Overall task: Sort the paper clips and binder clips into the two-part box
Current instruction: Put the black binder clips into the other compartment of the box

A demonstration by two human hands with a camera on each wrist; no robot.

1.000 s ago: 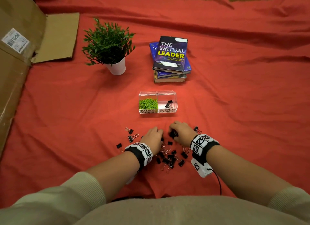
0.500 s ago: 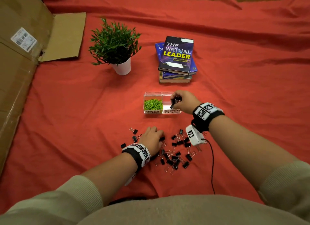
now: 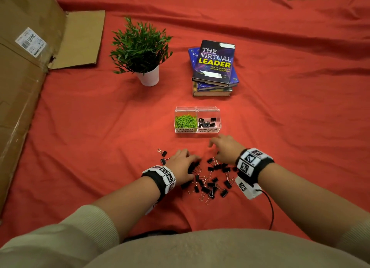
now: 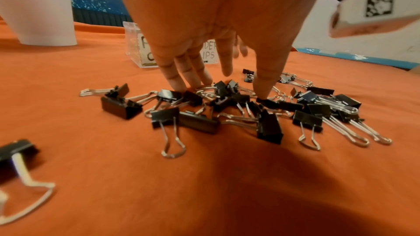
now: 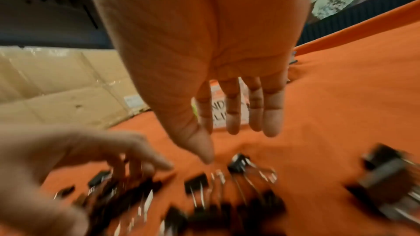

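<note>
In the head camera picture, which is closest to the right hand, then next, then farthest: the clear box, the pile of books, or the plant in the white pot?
From the right hand:
1. Clear box, just ahead of the fingers.
2. Pile of books, farther back, straight ahead.
3. Plant, farthest, back and to the left.

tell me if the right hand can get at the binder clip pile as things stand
Probably yes. The right hand hovers open and empty just beyond the binder clip pile, nothing between them. The left hand touches only the pile's left side, leaving the right side free.
</note>
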